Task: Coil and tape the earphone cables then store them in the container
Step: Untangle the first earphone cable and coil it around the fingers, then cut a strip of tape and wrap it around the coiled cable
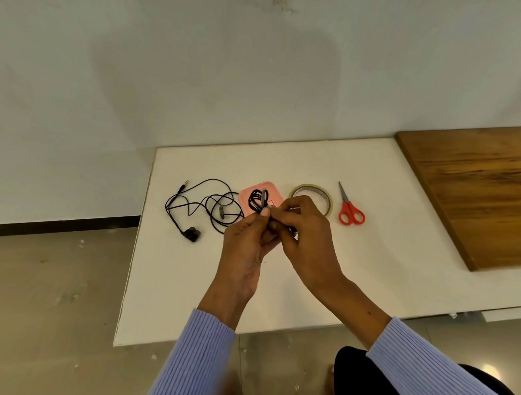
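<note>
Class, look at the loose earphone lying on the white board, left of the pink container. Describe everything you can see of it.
The loose earphone is black, with a thin cable that looks rubbery. It lies uncoiled in slack, overlapping loops on the white board. Its metal jack plug points up-left at the far end, two dark earbuds sit together at the near end, and a small inline block sits mid-cable. No tape is visible on it; neither hand clearly touches it.

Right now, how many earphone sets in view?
2. A coiled set held by both hands above the pink container; a loose set lying on the white board, left of it.
</note>
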`<state>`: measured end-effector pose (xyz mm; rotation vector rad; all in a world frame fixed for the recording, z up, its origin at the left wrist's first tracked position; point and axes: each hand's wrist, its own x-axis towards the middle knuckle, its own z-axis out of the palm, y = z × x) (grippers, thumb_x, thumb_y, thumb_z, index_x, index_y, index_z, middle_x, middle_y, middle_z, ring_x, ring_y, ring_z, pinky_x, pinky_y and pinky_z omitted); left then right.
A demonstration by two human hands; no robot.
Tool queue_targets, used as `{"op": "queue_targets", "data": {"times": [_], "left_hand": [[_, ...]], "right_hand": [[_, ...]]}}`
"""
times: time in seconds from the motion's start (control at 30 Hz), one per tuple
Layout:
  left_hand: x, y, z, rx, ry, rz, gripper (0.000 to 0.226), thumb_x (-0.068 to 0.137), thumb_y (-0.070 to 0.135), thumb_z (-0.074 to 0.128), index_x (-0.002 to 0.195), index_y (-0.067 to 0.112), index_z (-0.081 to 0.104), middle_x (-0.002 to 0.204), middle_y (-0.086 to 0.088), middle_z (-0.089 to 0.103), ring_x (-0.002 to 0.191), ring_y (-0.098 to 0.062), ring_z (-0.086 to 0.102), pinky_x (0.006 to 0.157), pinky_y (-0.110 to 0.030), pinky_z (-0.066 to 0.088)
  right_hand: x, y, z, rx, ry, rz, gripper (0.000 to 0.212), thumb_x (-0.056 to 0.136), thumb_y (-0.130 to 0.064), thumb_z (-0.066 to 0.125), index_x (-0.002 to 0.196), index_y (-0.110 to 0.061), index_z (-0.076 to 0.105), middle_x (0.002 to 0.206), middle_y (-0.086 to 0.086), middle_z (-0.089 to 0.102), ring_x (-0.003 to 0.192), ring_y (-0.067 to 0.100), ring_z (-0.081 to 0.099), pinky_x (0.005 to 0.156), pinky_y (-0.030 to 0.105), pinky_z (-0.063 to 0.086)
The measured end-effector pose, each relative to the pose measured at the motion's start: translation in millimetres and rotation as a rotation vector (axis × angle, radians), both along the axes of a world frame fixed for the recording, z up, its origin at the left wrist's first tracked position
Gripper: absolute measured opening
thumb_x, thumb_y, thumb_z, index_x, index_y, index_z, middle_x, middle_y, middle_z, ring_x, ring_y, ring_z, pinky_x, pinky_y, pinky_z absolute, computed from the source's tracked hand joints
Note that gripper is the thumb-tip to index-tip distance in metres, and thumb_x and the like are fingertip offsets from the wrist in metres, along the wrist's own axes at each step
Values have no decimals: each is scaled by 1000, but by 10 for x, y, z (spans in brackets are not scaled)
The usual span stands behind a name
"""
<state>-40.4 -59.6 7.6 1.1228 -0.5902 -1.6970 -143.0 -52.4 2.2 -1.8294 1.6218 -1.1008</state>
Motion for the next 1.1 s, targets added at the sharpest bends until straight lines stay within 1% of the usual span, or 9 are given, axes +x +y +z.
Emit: {"op": "queue_targets", "data": {"times": [0.13, 0.27, 0.5, 0.63, 0.77, 0.87, 1.0, 1.07, 1.1], "left_hand": [[-66, -9, 15, 40, 33, 70, 18, 94, 11, 51, 88, 4, 67, 69, -4, 70, 70, -14, 71, 67, -26, 57], [-70, -34, -2, 41, 31, 98, 19, 94, 11, 52, 92, 2, 68, 78, -12, 70, 80, -22, 71, 71, -29, 58], [-44, -36, -5, 39, 114, 5, 24, 95, 14, 49, 106, -1, 65, 91, -12, 73, 85, -18, 71, 71, -26, 57], [-36, -37, -29, 20, 67, 12, 24, 94, 13, 51, 105, -2, 65, 99, -17, 72, 90, -21, 71, 76, -28, 57], [-64, -25, -36, 6, 12, 64, 20, 94, 13, 52, 98, 1, 68, 94, -16, 73, 91, -24, 71, 80, -30, 57], [-77, -35, -29, 8, -58, 85, 19, 93, 13, 54, 95, 2, 69, 92, -15, 74, 89, -23, 71, 81, -30, 57], [-41, -72, -3, 12, -124, 113, 20, 93, 13, 54, 98, 1, 69, 91, -14, 73, 85, -22, 71, 78, -28, 58], [-14, -88, 14, 2, -163, 93, 22, 94, 14, 54, 100, -1, 69, 95, -13, 73, 86, -23, 70, 74, -26, 57], [0, -89, 24, -11, -175, 77, 21, 94, 15, 54, 96, 2, 70, 94, -11, 73, 86, -22, 70, 73, -25, 56]], "right_hand": [[-2, 1, -1, -18, -46, -53, 24, 86, -2, 62, 107, -10, 70, 97, 1, 64, 82, -8, 53, 75, 3, 42], [-40, -3, 31, -60, -104, -71, 24, 83, -4, 66, 104, -15, 72, 93, -6, 68, 84, -4, 60, 78, 7, 47], [-31, -31, 39, 3, -93, -47, 23, 87, -4, 61, 106, -13, 70, 95, -4, 60, 85, -5, 54, 75, 2, 41], [-83, -47, 56, 52, -173, -33, 20, 84, -6, 65, 101, -15, 72, 93, -5, 66, 85, -4, 59, 76, 4, 43], [-124, -48, 81, 73, -293, -64, 16, 79, -9, 72, 90, -19, 74, 82, -14, 70, 83, -2, 65, 76, 9, 48], [-125, -49, 107, 80, -284, -41, 13, 78, -10, 73, 87, -19, 73, 79, -17, 68, 81, -3, 65, 74, 7, 48], [-225, -100, 189, 188, -432, 3, 4, 80, -17, 72, 82, -17, 75, 76, -3, 74, 75, 9, 70, 71, 21, 56], [-369, -184, 157, 212, -507, -118, 10, 84, -17, 68, 81, -10, 75, 77, 9, 73, 72, 15, 70, 71, 27, 58], [-471, -228, 91, 193, -421, -197, 12, 86, -16, 66, 85, -7, 74, 80, 11, 73, 73, 15, 70, 74, 27, 57]]}}
